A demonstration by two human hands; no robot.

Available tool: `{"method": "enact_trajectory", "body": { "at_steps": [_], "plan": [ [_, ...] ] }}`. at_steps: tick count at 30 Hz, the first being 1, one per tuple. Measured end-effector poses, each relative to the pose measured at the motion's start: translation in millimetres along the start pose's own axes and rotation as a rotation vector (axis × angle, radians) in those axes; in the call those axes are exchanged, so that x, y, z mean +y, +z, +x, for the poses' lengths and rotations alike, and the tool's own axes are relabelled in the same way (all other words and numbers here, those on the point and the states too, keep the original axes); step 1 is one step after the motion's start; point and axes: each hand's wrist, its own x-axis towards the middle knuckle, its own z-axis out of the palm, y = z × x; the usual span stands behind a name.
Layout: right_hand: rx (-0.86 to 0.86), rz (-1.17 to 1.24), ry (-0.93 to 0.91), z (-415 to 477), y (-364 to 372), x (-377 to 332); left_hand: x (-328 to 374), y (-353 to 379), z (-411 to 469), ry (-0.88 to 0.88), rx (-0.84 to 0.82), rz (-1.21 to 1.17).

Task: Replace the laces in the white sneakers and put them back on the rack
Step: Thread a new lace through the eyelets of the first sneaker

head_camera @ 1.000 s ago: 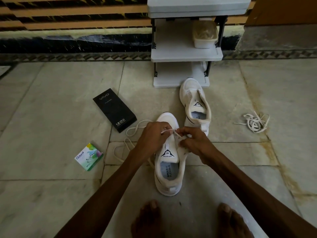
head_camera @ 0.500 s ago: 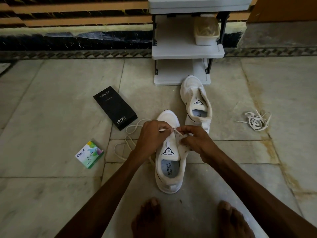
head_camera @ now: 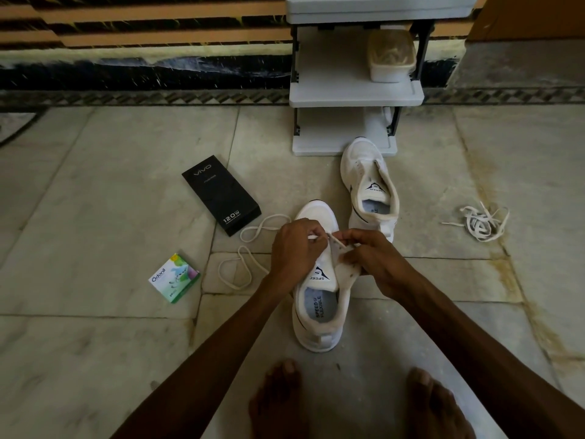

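A white sneaker (head_camera: 319, 315) stands on the floor in front of me, toe pointing away. My left hand (head_camera: 296, 248) pinches a white lace (head_camera: 240, 267) at the sneaker's eyelets; the lace's slack loops over the floor to the left. My right hand (head_camera: 373, 258) grips the sneaker's right eyelet flap and the lace's tip. The second white sneaker (head_camera: 372, 188), unlaced, lies just beyond, near the foot of the grey shoe rack (head_camera: 354, 93).
A bundle of used laces (head_camera: 481, 221) lies on the floor at right. A black phone box (head_camera: 221, 194) and a small green-white box (head_camera: 174, 277) lie at left. A lidded container (head_camera: 391, 55) sits on the rack's shelf. My bare feet (head_camera: 357, 403) are at the bottom edge.
Both hands stay at the eyelets of the near sneaker with only small finger movements. The view has tipped down a little.
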Motion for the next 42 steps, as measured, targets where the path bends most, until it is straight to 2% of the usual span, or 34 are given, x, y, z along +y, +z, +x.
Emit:
{"method": "enact_trajectory", "body": {
  "at_steps": [9,14,16,20,24,29,32,35,36,38,42],
  "plan": [
    [-0.012,-0.028,0.025,0.8,-1.0,-3.1,2.5,8.4,-5.1,-0.071,0.063,-0.079],
    [0.000,-0.008,0.037,1.1,0.1,-2.3,5.3,9.4,-0.3,0.081,-0.002,0.189],
    [-0.001,0.001,0.022,-0.2,1.0,-1.2,2.7,12.2,-0.1,0.081,0.009,0.206],
    [-0.010,-0.093,-0.061,-5.3,0.8,-1.6,4.9,11.4,-4.6,-0.086,0.064,-0.122],
    [-0.032,-0.225,-0.165,-7.8,0.9,-6.1,5.4,12.0,-4.7,-0.155,0.035,-0.139],
    [0.033,-0.484,-0.238,-4.8,8.0,-2.4,18.9,12.3,-0.9,-0.304,0.018,-0.070],
    [0.063,-0.580,-0.330,-8.0,8.3,0.5,25.4,8.7,6.0,-0.477,-0.060,-0.210],
    [0.050,-0.579,-0.365,-11.1,7.8,1.5,28.3,2.5,11.7,-0.705,-0.093,-0.434],
    [0.043,-0.561,-0.362,-11.2,7.7,1.9,26.5,0.6,12.2,-0.719,-0.104,-0.468],
    [0.035,-0.497,-0.323,-10.1,7.0,3.0,23.0,0.2,12.7,-0.655,-0.124,-0.421],
    [0.030,-0.328,-0.229,-5.4,3.2,3.4,19.5,8.3,11.9,-0.471,-0.102,-0.007]
  ]
}}
